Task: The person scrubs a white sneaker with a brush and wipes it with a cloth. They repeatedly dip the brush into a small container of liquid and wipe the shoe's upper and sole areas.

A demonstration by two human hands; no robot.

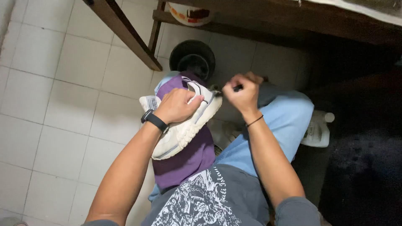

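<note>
On lap | left hand (179, 105) grips white sneaker (184, 125) | right hand (240, 94) fisted (dark tool (238, 88))

A white sneaker (184, 125) lies tilted on its side atop a purple cloth (190, 157) draped over the person's lap, sole turned outward. A small dark tool (238, 88), mostly hidden, sits just beside the sneaker's upper end.

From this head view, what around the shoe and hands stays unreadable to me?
- Small dark tool in the right hand: mostly hidden by the closed grip, kind unclear.
- Shoe top and opening: covered by the left hand.
- White jug: partly behind the right knee.
- Bowl on the shelf: cut off by the top edge.
- Dark area at right: too dim.
</note>
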